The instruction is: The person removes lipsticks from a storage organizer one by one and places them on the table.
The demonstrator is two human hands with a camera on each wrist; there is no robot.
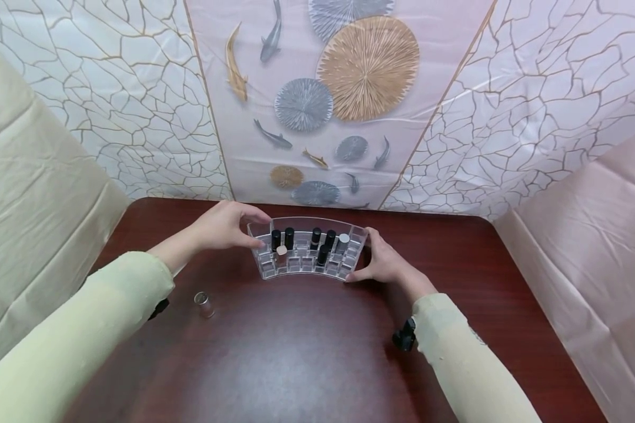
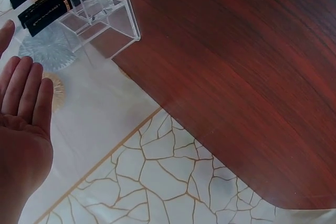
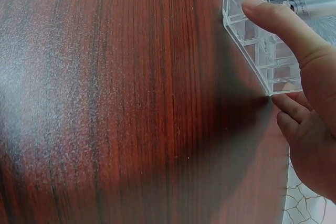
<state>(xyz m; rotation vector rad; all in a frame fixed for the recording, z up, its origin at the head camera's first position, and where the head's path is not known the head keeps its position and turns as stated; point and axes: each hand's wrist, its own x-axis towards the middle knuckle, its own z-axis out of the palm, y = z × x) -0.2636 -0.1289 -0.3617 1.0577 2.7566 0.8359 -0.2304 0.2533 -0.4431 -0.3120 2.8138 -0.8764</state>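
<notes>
A clear acrylic lipstick organizer, curved and stepped, stands toward the back of the table. Several black-capped tubes are upright in its slots, along with a white-capped tube and a pinkish tube. My right hand grips the right end, its thumb over the front and its fingers behind the lower corner. At the left end is my left hand, thumb and fingers spread around the corner. The left wrist view shows its fingers nearly straight beside the organizer.
A small clear cylinder with a shiny rim stands on the dark red wood table, left of the organizer. Behind the table's far edge hangs a patterned cloth. Pale cloth sides flank the table.
</notes>
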